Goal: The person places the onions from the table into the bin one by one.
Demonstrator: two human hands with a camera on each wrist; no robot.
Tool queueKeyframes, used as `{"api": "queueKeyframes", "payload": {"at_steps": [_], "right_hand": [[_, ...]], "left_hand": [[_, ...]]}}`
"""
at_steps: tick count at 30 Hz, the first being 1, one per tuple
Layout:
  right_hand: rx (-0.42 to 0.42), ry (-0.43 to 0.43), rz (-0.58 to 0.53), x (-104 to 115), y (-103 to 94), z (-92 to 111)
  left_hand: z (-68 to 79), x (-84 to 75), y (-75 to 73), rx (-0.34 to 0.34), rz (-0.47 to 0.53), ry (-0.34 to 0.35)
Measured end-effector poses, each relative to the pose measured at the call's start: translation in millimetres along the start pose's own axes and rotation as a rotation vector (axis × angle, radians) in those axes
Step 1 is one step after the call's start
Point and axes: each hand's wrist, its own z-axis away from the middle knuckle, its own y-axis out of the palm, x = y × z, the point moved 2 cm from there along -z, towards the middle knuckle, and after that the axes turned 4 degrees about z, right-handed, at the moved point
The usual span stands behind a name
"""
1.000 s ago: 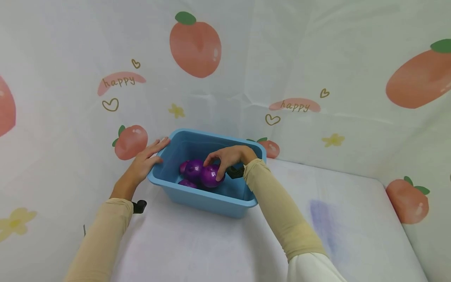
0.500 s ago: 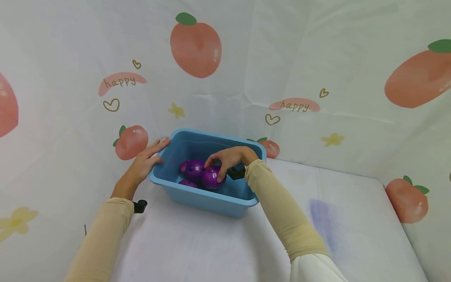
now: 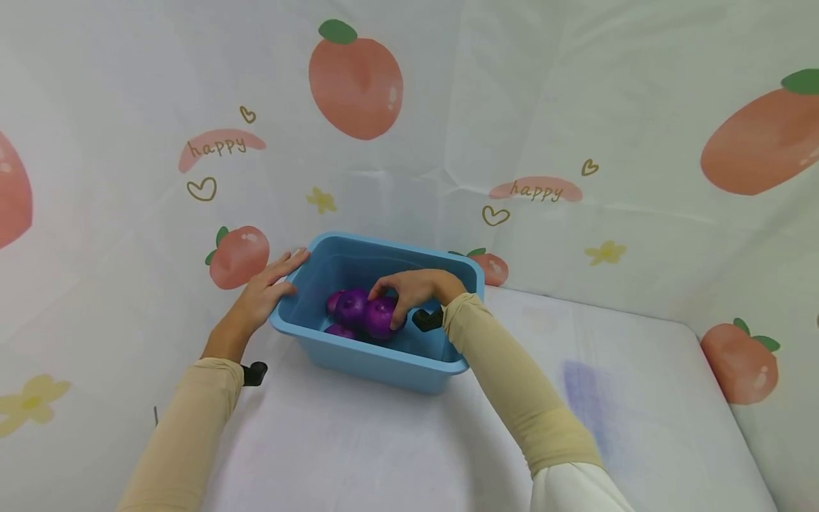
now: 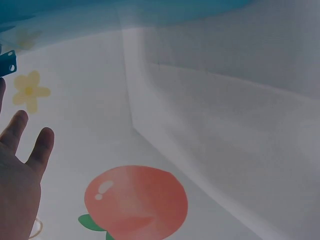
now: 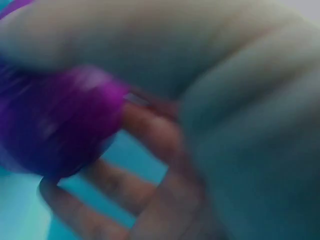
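A light blue plastic tub [image 3: 377,361] stands at the back of the white surface. Inside, several glossy round purple things, onion-like in look, lie together toward the left. My right hand [image 3: 419,288] reaches in over the tub's right side and grips one round purple thing [image 3: 379,318] between thumb and fingers. It is next to another round purple thing [image 3: 350,306]. In the right wrist view, blurred, the fingers curl round the purple thing [image 5: 60,120]. My left hand [image 3: 265,288] rests on the tub's left rim with fingers stretched out; the left wrist view shows the fingers spread.
Behind and left of the tub hangs a white cloth backdrop [image 3: 409,85] printed with peaches and flowers, close against the tub's far side. White tabletop [image 3: 358,441] extends in front and to the right. A purple-blue smudge [image 3: 585,398] marks it on the right.
My right hand and the purple thing in its grip have shifted slightly, ending a little left of where they were half a second ago. The left hand and tub stay in place.
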Motion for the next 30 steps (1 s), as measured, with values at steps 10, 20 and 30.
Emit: {"api": "queueKeyframes", "payload": {"at_steps": [10, 20, 30], "right_hand": [[-0.07, 0.097, 0.028, -9.3, -6.2, 4.4], [-0.069, 0.135, 0.066, -14.4, -9.0, 5.0], [-0.089, 0.141, 0.037, -15.1, -8.5, 3.8]], "left_hand": [[0.4, 0.8, -0.9, 0.0, -0.001, 0.007], [-0.4, -0.3, -1.1, 0.008, -0.008, -0.015], [-0.2, 1.4, -0.8, 0.011, -0.019, -0.013]]}}
